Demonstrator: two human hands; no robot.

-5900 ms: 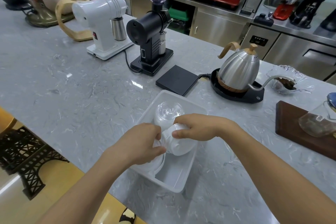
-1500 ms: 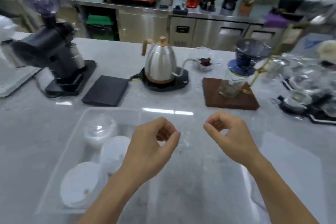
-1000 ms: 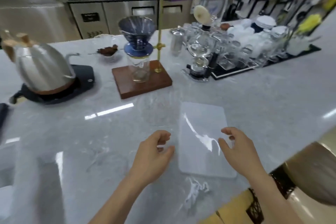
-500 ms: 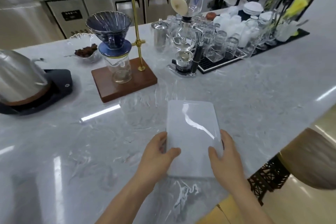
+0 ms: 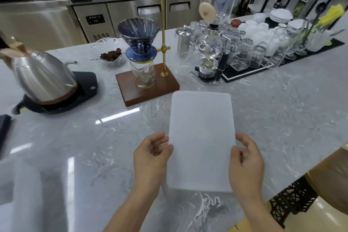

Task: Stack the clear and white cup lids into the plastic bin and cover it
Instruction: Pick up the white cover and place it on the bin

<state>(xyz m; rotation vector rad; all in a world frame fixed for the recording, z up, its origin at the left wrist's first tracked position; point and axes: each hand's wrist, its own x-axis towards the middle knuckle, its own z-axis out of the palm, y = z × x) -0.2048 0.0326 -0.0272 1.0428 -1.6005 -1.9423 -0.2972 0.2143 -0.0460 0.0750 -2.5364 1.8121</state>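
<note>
You held the bin cover (image 5: 201,137) by its two long edges, left hand (image 5: 150,158) and right hand (image 5: 246,164) clamped on it, just in front of the wooden dripper stand (image 5: 146,88).

The scene is bright and evenly lit from overhead, with a cool, slightly washed-out cast. The polished marble counter (image 5: 282,111) carries long white streaks of glare left of the frosted bin lid (image 5: 201,137), which itself looks pale and flat, with almost no texture. Shadows are soft and faint, showing mainly under the lid's near edge. Far left of the lid, the steel kettle (image 5: 41,79) is smeared by motion blur, and the lower left corner is hazy. Straight lines bow outward toward the frame edges behind the lid, from the wide-angle lens. Glassware (image 5: 246,52) beyond the lid sparkles with small highlights.
</note>
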